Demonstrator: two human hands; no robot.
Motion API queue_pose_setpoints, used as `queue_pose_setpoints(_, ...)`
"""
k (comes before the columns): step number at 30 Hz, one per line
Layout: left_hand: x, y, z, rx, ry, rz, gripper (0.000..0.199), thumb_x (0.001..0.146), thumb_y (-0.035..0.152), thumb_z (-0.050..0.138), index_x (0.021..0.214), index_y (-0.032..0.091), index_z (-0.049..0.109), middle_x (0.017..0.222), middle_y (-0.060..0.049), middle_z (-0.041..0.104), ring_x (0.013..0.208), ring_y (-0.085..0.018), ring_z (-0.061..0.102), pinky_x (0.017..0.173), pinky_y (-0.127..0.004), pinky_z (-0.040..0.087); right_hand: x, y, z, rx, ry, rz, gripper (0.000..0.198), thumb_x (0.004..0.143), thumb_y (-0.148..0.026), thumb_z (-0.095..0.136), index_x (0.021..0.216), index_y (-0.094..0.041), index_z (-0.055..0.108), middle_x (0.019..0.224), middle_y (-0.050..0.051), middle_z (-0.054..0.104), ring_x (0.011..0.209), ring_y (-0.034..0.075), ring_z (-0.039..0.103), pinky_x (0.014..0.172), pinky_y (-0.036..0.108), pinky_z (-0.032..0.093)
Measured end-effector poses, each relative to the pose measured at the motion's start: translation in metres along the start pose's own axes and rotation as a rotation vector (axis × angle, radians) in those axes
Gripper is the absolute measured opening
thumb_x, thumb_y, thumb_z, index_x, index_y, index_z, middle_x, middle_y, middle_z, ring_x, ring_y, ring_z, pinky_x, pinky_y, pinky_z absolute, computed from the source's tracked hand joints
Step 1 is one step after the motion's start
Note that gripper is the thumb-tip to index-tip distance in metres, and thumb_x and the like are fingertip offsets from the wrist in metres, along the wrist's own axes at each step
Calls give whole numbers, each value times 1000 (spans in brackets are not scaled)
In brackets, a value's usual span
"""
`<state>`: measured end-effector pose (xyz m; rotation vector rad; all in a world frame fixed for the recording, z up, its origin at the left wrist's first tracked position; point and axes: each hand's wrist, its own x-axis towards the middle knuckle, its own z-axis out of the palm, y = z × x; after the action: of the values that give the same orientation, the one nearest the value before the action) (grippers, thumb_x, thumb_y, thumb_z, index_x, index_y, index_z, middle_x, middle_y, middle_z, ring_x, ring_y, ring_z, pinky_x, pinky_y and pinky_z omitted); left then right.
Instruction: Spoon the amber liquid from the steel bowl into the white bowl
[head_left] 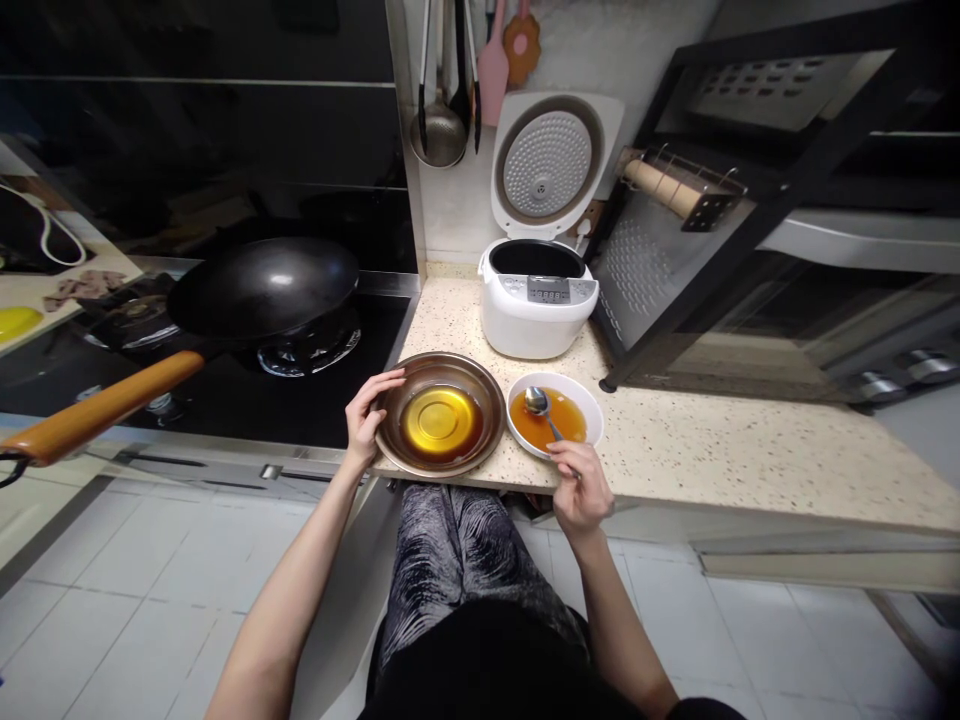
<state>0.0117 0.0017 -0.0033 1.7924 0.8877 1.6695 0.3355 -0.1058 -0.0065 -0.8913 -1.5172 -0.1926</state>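
Observation:
My left hand (pixel 369 418) grips the left rim of a round metal dish (pixel 489 400), its fingers over the edge. Amber liquid (pixel 442 420) lies in the middle of that dish. Pinched by its handle in my right hand (pixel 582 487) is a metal spoon (pixel 537 401). The spoon's bowl is over a white bowl (pixel 595 418) that holds orange-brown liquid (pixel 529 428); whether it touches the liquid I cannot tell. Dish and bowl stand side by side near the counter's front edge.
Behind the bowl stands a white rice cooker (pixel 536 320), lid up. A black wok (pixel 262 285) sits on the stove to the left, its wooden handle (pixel 112 405) reaching toward me. At right, a black rack (pixel 705 270) rises from the speckled counter (pixel 750 450). Utensils (pixel 439 133) hang behind.

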Motion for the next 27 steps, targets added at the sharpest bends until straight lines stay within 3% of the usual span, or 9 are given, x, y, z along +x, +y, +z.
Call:
queue_pose_setpoints(7,1,0,0,15,-3,3,40,88,40,56,113,21,80,132,-12,74,127,-36,64,114,-54,48,-6,6,-4,-36,-214,-135,24,98,-9,54,105,-24,70,98,10,78,86,22,72,72,39,59)
queue_pose_setpoints(18,0,-1,0,-7,-6,8,40,86,35,56,114,21,80,133,-11,73,127,-34,64,113,-52,47,-6,3,-5,-68,-242,-162,28,96,-4,52,110,-21,69,98,11,77,88,23,71,74,38,59)
queue_pose_setpoints(21,0,-1,0,-1,-5,16,40,87,35,55,115,21,80,133,-11,73,127,-35,65,113,-52,48,-5,0,-5,-55,-192,-124,26,97,-6,52,110,-22,68,96,10,77,86,22,72,73,39,58)
queue_pose_setpoints(27,0,-4,0,-4,-3,17,41,85,34,55,115,21,80,133,-11,73,127,-35,65,113,-53,48,0,-21,6,18,88,35,16,103,-17,51,102,-24,66,89,5,73,81,21,72,72,40,57)
